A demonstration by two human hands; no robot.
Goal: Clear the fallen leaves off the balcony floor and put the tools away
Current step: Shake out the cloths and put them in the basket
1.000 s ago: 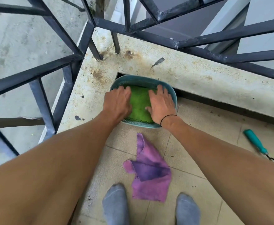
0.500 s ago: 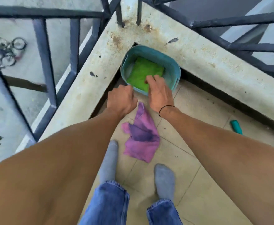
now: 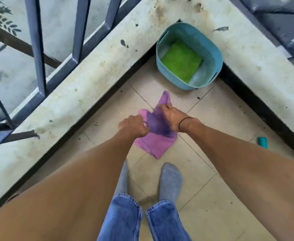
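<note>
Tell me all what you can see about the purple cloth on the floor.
The purple cloth looks like soft microfibre, pink-purple with a darker purple patch in the middle, maybe wet or shaded. It lies crumpled on the tiled floor, in front of the blue basket and apart from it. The left hand grips its left edge and the right hand pinches its upper part. One corner points toward the socked feet.

We have a single wide-angle head view, and we look steeply down from standing height past both forearms onto the beige tiled balcony floor (image 3: 203, 180). It faces the corner where the stained concrete ledge (image 3: 83, 84) meets the dark blue metal railing (image 3: 36, 49), with grey-socked feet (image 3: 170, 180) directly beneath.
</note>
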